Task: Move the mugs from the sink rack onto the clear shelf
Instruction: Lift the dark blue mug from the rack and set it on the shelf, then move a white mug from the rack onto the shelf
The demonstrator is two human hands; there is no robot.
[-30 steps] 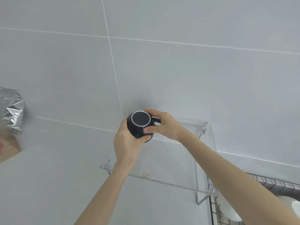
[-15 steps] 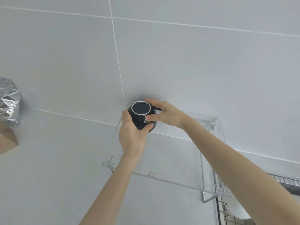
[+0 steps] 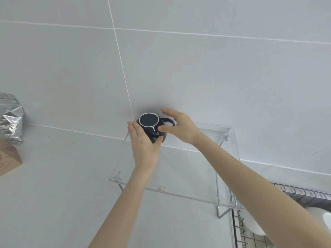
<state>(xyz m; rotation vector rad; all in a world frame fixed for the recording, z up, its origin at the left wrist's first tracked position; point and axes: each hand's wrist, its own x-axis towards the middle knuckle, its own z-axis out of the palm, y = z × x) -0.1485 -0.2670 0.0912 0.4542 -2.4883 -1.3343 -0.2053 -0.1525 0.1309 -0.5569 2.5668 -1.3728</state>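
**Dark mug held upside down at the back corner of the clear shelf**

Both hands meet on one dark mug (image 3: 152,128), which sits bottom-up at the far left corner of the clear shelf (image 3: 188,169), close against the tiled wall (image 3: 197,77). Its flat base, ringed by a thin pale line, faces the camera.

The left hand (image 3: 144,145) cups the mug from the near side: palm and fingers lie against the left wall of the mug and the thumb presses its lower front, so this grip is closed around the mug's body. The right hand (image 3: 180,127) comes in from the right. Its thumb rests on the mug's side just below the handle, while the fingers arch over the handle's loop with a little daylight under them; whether they touch the handle cannot be told. This grip is loosely curled, partly spread, with only the thumb clearly in contact.

Whether the mug's rim already rests on the shelf is hidden by the hands.

Below and right of the grip, past the shelf's near right corner, lies the wire sink rack (image 3: 250,230) with white crockery (image 3: 322,217) in it. Well to the left of the grip, a crumpled silver foil bag (image 3: 11,119) stands on the white tabletop (image 3: 53,194), with a brown cardboard box (image 3: 9,158) just in front of it.
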